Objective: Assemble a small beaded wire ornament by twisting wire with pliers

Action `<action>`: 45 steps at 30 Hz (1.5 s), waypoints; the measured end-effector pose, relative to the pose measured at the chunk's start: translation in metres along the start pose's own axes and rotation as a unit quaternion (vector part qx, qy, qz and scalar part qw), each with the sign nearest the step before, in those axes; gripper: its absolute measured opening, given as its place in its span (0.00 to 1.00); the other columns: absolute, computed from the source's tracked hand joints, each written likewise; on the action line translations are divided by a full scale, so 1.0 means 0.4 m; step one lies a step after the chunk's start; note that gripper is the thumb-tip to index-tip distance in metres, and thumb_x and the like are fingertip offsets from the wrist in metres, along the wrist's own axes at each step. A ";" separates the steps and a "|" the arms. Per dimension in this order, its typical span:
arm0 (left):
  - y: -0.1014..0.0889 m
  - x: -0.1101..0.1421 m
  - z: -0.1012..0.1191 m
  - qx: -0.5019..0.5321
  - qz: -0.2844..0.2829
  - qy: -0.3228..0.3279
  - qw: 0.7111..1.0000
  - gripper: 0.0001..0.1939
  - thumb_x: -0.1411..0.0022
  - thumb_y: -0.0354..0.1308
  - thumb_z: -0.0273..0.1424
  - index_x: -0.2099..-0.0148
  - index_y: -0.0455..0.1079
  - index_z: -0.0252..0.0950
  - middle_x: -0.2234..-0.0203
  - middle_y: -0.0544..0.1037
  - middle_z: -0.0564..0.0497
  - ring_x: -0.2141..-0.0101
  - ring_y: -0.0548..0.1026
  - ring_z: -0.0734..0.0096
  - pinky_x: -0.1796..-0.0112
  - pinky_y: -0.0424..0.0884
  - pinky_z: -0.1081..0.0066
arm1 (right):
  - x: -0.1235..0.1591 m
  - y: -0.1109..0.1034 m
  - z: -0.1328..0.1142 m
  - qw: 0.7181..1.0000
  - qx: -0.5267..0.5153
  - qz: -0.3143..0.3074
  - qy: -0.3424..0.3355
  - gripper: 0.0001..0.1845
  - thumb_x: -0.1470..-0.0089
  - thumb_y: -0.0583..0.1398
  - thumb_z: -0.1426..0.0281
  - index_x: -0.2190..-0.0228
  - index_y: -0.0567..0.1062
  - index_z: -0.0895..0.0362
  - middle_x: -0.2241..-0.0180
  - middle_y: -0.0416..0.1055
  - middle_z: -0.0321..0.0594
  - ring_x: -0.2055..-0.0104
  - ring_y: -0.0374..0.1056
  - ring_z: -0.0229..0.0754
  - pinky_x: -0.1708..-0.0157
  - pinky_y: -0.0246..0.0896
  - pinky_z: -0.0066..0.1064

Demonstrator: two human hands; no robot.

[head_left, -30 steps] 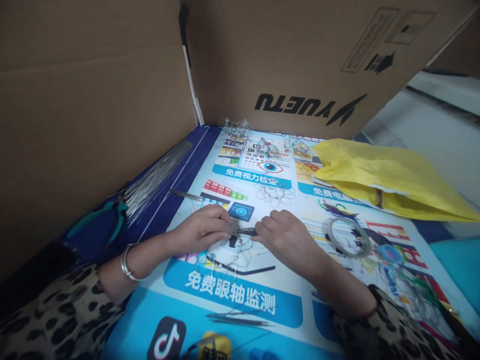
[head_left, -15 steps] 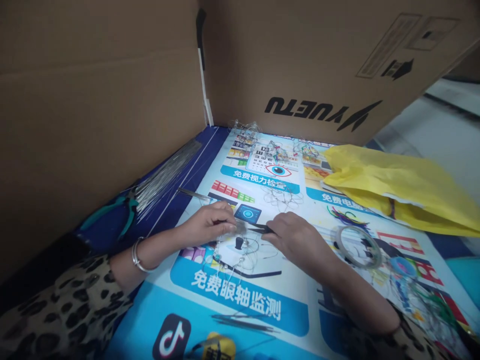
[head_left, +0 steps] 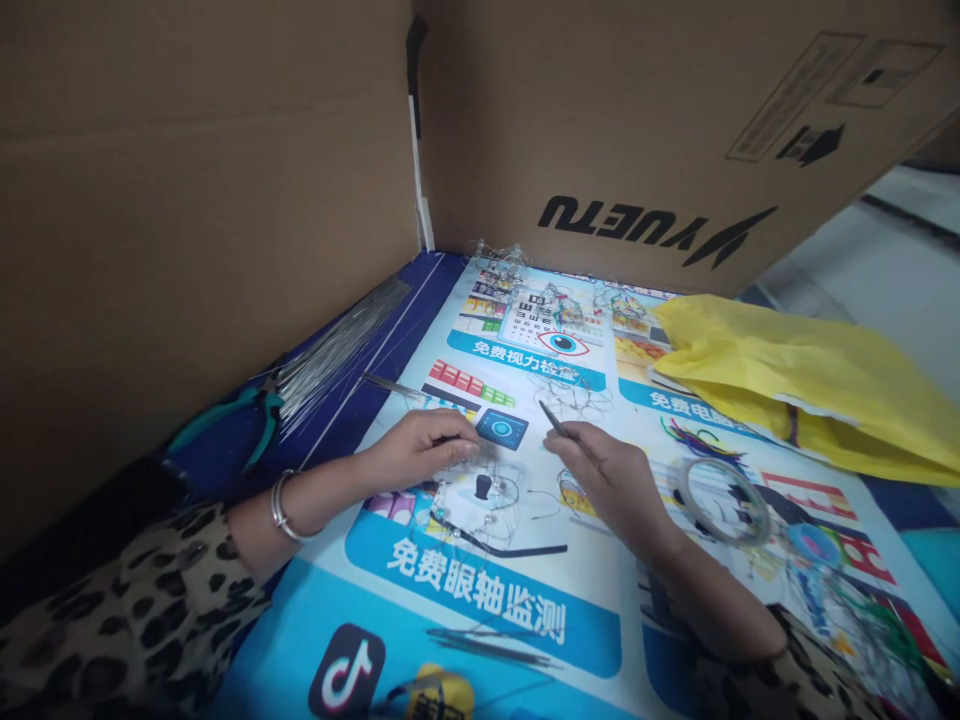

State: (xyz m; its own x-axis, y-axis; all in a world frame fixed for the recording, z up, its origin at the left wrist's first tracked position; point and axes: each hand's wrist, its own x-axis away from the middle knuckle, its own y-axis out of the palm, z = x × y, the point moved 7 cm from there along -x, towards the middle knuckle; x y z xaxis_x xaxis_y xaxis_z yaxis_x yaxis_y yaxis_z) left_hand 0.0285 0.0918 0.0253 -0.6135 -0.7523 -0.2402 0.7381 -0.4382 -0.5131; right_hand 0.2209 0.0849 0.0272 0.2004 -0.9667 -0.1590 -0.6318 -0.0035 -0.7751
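Observation:
My left hand (head_left: 431,445) is closed in a pinch at the top of a thin wire piece (head_left: 516,493) with looped strands and small pale beads. The looped part hangs below the fingertips, over the printed sheet; its finest strands are hard to make out. To the right, my right hand (head_left: 604,475) is closed around slim dark tweezers (head_left: 553,418), their tip pointing up and to the left. The tweezers are apart from the wire piece, and the palm hides their rear end.
Teal-handled pliers (head_left: 259,440) and a bundle of straight wires (head_left: 337,345) lie left. Cardboard walls (head_left: 637,110) stand behind. Rightward are a yellow bag (head_left: 810,380), a tape roll (head_left: 724,500) and tangled beadwork (head_left: 840,600). Several dark wires (head_left: 491,648) lie in front.
My right hand has drawn the tweezers away from the left fingertips, and their tip has swung upward. My left hand stays at the wire piece. The whole view has shifted slightly.

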 end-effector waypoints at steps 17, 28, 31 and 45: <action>-0.001 0.001 -0.009 -0.027 0.020 -0.048 0.998 0.10 0.37 0.48 0.31 0.68 0.66 0.33 0.76 0.69 0.54 0.74 0.66 0.78 0.71 0.61 0.78 | 0.046 0.019 -0.069 0.968 0.099 0.039 -0.226 0.12 0.44 0.55 0.63 0.65 0.71 0.59 0.68 0.70 0.44 0.64 0.66 0.41 0.65 0.63 0.32; 0.009 0.007 -0.010 -0.030 0.046 -0.077 0.996 0.11 0.36 0.48 0.32 0.68 0.66 0.33 0.77 0.67 0.56 0.74 0.64 0.78 0.72 0.60 0.78 | 0.071 0.075 -0.131 0.935 0.262 -0.040 -0.236 0.14 0.43 0.54 0.61 0.71 0.71 0.57 0.72 0.67 0.42 0.67 0.61 0.43 0.68 0.52 0.33; 0.011 0.007 -0.001 -0.035 0.049 -0.071 0.996 0.11 0.36 0.48 0.32 0.68 0.66 0.33 0.77 0.67 0.56 0.74 0.64 0.78 0.71 0.60 0.77 | 0.071 0.076 -0.135 0.934 0.267 -0.044 -0.232 0.13 0.42 0.53 0.62 0.71 0.71 0.57 0.72 0.67 0.42 0.67 0.60 0.43 0.68 0.51 0.33; 0.014 0.006 0.007 -0.057 0.051 -0.043 0.996 0.09 0.36 0.49 0.29 0.67 0.67 0.34 0.74 0.70 0.54 0.71 0.68 0.77 0.68 0.63 0.76 | 0.072 0.078 -0.136 0.939 0.284 -0.037 -0.189 0.13 0.42 0.53 0.63 0.70 0.72 0.57 0.71 0.67 0.43 0.66 0.60 0.44 0.67 0.51 0.34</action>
State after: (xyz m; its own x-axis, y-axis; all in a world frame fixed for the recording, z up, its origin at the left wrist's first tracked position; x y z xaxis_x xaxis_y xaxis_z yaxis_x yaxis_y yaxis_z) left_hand 0.0321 0.0863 0.0241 -0.5063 -0.8320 -0.2266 0.7562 -0.3021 -0.5804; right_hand 0.1664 0.0431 0.0317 0.5477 -0.8087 -0.2146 -0.1267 0.1734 -0.9767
